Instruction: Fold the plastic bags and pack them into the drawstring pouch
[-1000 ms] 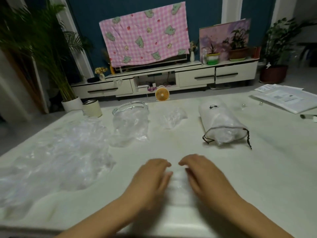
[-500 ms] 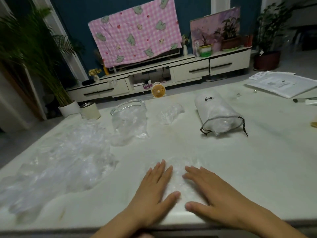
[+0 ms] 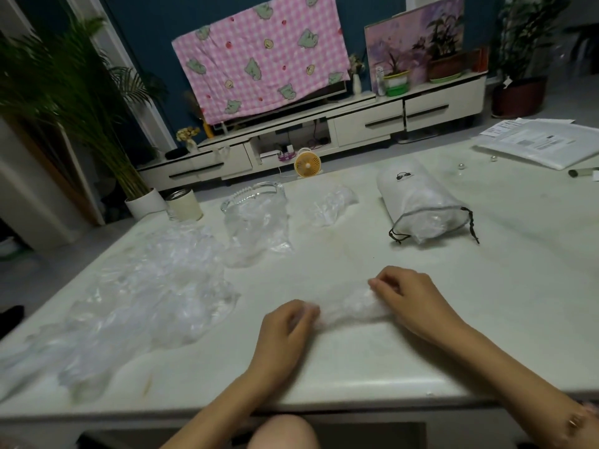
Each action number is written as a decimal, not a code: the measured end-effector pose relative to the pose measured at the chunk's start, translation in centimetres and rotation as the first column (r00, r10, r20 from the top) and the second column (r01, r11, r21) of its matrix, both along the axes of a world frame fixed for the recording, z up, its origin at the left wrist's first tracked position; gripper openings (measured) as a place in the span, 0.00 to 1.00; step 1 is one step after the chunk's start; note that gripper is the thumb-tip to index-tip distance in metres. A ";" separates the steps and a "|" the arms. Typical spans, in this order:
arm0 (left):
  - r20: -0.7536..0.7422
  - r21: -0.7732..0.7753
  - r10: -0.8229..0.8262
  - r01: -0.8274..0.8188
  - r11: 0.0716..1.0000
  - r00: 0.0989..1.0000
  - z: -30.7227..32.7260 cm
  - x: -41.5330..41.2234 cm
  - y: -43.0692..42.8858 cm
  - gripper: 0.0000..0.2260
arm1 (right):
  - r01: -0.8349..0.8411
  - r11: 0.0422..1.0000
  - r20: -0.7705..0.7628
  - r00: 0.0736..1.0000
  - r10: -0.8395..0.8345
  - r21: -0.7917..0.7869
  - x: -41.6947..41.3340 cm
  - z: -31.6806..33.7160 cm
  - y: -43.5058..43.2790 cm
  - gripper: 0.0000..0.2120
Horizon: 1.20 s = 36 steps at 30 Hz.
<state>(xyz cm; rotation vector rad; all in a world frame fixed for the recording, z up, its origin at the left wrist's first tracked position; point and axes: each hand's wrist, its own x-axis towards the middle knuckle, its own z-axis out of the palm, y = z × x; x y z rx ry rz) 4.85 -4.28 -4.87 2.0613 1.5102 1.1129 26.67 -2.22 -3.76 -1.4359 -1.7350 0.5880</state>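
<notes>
One smooth, pale table (image 3: 453, 345) carries everything. A broad heap of crinkled clear bags (image 3: 146, 296) lies at its left, and a translucent cylindrical drawstring pouch (image 3: 418, 205) (stuffed with crumpled film, dark cord loose) lies on its side far right. Near the front edge, a rolled plastic bag (image 3: 350, 307) stretches between the left hand (image 3: 285, 332) and right hand (image 3: 408, 296), whose curled fingers pinch its ends.

Looking past the surface (image 3: 356, 367): spotting a pink checked cloth (image 3: 262, 56) hung above a low white cabinet (image 3: 366, 121). Catching a small yellow fan (image 3: 307, 163) on the floor, a palm (image 3: 64, 102) far left, a tin (image 3: 184, 205) near it, papers (image 3: 538, 144) far right.
</notes>
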 end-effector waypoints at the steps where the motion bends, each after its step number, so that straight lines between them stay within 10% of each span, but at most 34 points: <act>1: 0.062 -0.054 0.054 -0.050 0.997 0.997 0.3 0.1 0.4 0.20 | 0.041 0.999 0.021 0.999 -0.040 -0.020 -0.3 -0.1 0.4 0.12; 8: -0.237 -0.099 0.303 -0.334 0.937 0.923 0.5 1.2 2.2 0.10 | 0.245 0.969 0.543 0.808 -0.230 0.046 -2.1 0.0 1.8 0.12; 14: -0.687 0.073 0.355 -0.427 0.901 0.633 1.0 1.5 2.2 0.17 | 0.176 0.943 0.638 0.699 -0.323 0.284 -0.3 -0.6 2.5 0.18; 17: -0.465 -0.048 0.257 -0.314 0.948 0.847 0.9 0.7 2.7 0.17 | 0.117 0.965 0.552 0.801 -0.231 0.235 1.2 0.5 3.3 0.07; 20: 0.020 -0.239 0.129 -0.121 0.964 0.991 2.5 0.0 3.4 0.16 | -0.120 0.993 0.091 0.988 0.121 -0.016 1.5 2.2 4.5 0.06; 23: 0.260 -0.364 -0.036 0.133 0.922 0.965 4.7 0.0 4.4 0.14 | -0.510 0.811 -0.285 0.854 0.436 -0.286 -0.2 4.8 5.3 0.21; 27: 0.241 -0.470 -0.171 0.269 0.840 0.955 6.5 0.9 6.6 0.12 | -0.672 0.547 -0.317 0.729 0.607 -0.499 -2.1 5.0 7.1 0.22; 30: 0.255 -0.473 -0.091 0.206 0.857 0.963 6.8 1.4 9.3 0.10 | -0.687 0.558 -0.419 0.726 0.545 -0.465 -2.1 3.0 8.1 0.03; 33: 0.464 -0.397 0.223 -0.023 0.918 0.857 5.8 1.9 12.7 0.07 | -0.571 0.717 -0.538 0.780 0.320 -0.400 -1.4 1.6 9.3 0.07; 36: 0.684 -0.465 0.215 0.190 0.865 0.697 4.3 3.6 13.8 0.20 | -0.463 0.812 -0.636 0.756 0.152 -0.356 -1.6 1.1 10.0 0.02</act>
